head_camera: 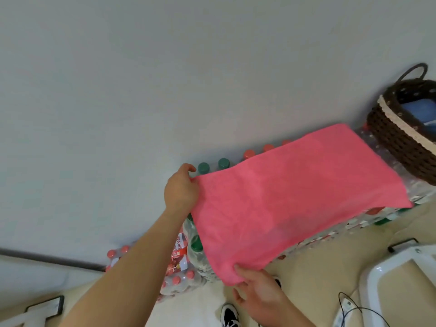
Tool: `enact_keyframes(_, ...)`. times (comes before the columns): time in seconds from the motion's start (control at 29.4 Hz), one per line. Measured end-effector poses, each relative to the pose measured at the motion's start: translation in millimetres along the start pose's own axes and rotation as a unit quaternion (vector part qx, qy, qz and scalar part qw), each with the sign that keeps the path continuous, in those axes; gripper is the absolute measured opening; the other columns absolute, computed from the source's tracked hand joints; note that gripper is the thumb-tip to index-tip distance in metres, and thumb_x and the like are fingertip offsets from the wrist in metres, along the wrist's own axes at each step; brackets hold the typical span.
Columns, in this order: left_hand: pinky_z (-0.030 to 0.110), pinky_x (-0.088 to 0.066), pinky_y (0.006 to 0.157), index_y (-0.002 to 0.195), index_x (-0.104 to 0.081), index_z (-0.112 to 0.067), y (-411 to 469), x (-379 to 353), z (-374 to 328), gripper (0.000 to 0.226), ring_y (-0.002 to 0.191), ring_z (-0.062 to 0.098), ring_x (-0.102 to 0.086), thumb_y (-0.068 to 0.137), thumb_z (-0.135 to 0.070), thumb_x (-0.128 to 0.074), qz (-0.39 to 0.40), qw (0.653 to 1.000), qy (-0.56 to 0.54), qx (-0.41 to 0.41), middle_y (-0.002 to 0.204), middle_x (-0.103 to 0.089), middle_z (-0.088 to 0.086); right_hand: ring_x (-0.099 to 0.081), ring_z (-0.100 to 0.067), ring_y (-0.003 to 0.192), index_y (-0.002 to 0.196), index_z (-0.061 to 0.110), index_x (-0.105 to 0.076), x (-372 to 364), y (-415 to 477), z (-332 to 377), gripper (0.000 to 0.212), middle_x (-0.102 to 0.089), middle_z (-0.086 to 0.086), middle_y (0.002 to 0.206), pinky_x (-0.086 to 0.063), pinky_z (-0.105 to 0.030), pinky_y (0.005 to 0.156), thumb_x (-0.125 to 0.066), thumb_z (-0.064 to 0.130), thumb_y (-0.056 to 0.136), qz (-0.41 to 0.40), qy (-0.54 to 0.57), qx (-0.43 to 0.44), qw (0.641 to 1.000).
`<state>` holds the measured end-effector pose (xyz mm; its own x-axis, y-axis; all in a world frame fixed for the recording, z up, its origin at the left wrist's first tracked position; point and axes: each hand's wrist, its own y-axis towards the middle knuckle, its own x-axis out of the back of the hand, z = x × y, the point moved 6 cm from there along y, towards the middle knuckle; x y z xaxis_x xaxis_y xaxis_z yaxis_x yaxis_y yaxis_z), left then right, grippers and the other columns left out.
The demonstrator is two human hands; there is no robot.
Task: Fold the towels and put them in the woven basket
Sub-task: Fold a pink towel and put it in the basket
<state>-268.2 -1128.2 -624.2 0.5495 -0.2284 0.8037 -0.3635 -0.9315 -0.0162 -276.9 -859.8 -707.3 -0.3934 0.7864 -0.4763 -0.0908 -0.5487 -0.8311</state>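
Right hand (257, 293), nearest the lens, pinched the near corner of the pink towel (295, 192). Left hand (181, 190) gripped the far-left corner. Towel lay spread over packs of bottled water (188, 246), long axis running away rightward toward the woven basket (401, 142), just beyond its free end. Right hand nearer the basket.

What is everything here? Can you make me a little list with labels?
towel: pink towel, spread flat over packs of bottles
left hand: pinching the towel's far corner
right hand: holding the towel's near corner
basket: brown woven basket at the right, past the towel
in basket: something blue, looks like a folded towel
wall: plain wall behind
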Motion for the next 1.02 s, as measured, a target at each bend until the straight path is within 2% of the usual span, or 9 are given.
enact_keyframes(0.17,0.026,-0.041,0.073,0.099,-0.065,-0.019,23,14,16,0.017,0.091,0.025,-0.062,0.086,-0.012,-0.056,-0.021,0.999,-0.036,0.029,0.097,-0.069,0.003,-0.062,-0.026,0.072,0.109,0.002,-0.060,-16,-6,-7,0.037,-0.068,-0.016,0.086,-0.050,-0.030,0.052,-0.067,-0.003,0.073,0.009,0.039,-0.014,0.999)
enact_keyframes(0.37,0.030,-0.048,0.057,0.079,-0.061,-0.019,48,31,75,0.008,0.055,0.022,-0.053,0.079,-0.013,-0.067,0.007,0.972,-0.166,0.164,0.074,-0.060,0.005,-0.053,-0.015,0.045,0.094,-0.005,-0.061,-28,-30,-3,0.042,-0.058,-0.013,0.061,-0.041,-0.019,0.039,-0.077,0.009,0.058,-0.005,-0.041,0.014,0.999)
enact_keyframes(0.48,0.018,-0.039,0.040,0.076,-0.061,-0.013,46,28,88,0.012,0.048,0.015,-0.043,0.083,-0.007,-0.068,0.049,0.912,-0.334,0.232,0.064,-0.052,0.006,-0.053,-0.014,0.041,0.094,-0.001,-0.057,-26,-41,11,0.038,-0.061,-0.013,0.058,-0.039,-0.018,0.037,-0.080,0.012,0.068,-0.074,-0.088,0.073,0.991)
enact_keyframes(0.61,0.014,-0.044,0.041,0.084,-0.063,-0.010,42,26,88,0.006,0.046,0.008,-0.053,0.088,-0.006,-0.065,0.067,0.783,-0.543,0.297,0.061,-0.061,0.002,-0.052,-0.017,0.039,0.090,0.013,-0.038,-19,-59,34,0.040,-0.063,-0.013,0.056,-0.035,-0.021,0.037,-0.076,0.010,0.079,-0.119,-0.144,0.181,0.966)
enact_keyframes(0.78,0.014,-0.055,0.059,0.086,-0.069,-0.003,39,23,82,0.006,0.054,0.008,-0.060,0.088,-0.005,-0.064,0.085,0.663,-0.669,0.325,0.078,-0.062,0.006,-0.062,-0.014,0.052,0.084,0.008,-0.071,-42,-76,43,0.004,-0.067,-0.010,0.065,-0.046,-0.023,0.050,-0.070,0.012,0.085,-0.003,-0.303,0.219,0.927)
enact_keyframes(0.85,0.017,-0.056,0.061,0.077,-0.071,0.000,39,26,79,0.013,0.055,0.010,-0.061,0.087,-0.003,-0.064,0.073,0.636,-0.696,0.326,0.080,-0.062,0.008,-0.062,-0.007,0.061,0.087,0.014,-0.074,-47,-77,40,0.020,-0.069,-0.004,0.070,-0.052,-0.025,0.063,-0.082,0.026,0.072,0.006,-0.399,0.238,0.885)
enact_keyframes(0.92,0.017,-0.055,0.059,0.080,-0.069,0.001,40,30,73,0.010,0.054,0.010,-0.062,0.087,-0.002,-0.063,0.063,0.632,-0.703,0.321,0.082,-0.062,0.009,-0.060,-0.004,0.067,0.094,0.022,-0.071,-49,-74,41,0.038,-0.068,0.002,0.079,-0.053,-0.022,0.070,-0.085,0.041,0.063,-0.032,-0.527,0.285,0.800)
enact_keyframes(0.95,0.017,-0.055,0.058,0.084,-0.067,0.001,41,30,69,0.006,0.054,0.011,-0.062,0.088,-0.002,-0.062,0.064,0.636,-0.700,0.318,0.082,-0.061,0.009,-0.058,-0.006,0.072,0.098,0.024,-0.067,-54,-72,42,0.042,-0.064,0.006,0.083,-0.050,-0.020,0.068,-0.081,0.045,0.065,-0.058,-0.597,0.323,0.732)
enact_keyframes(1.02,0.018,-0.055,0.055,0.089,-0.066,0.001,39,27,61,0.004,0.053,0.011,-0.062,0.088,-0.002,-0.063,0.074,0.651,-0.687,0.314,0.080,-0.059,0.009,-0.051,-0.008,0.076,0.100,0.025,-0.057,-73,-69,45,0.046,-0.051,0.011,0.091,-0.040,-0.017,0.059,-0.072,0.054,0.068,-0.113,-0.703,0.434,0.552)
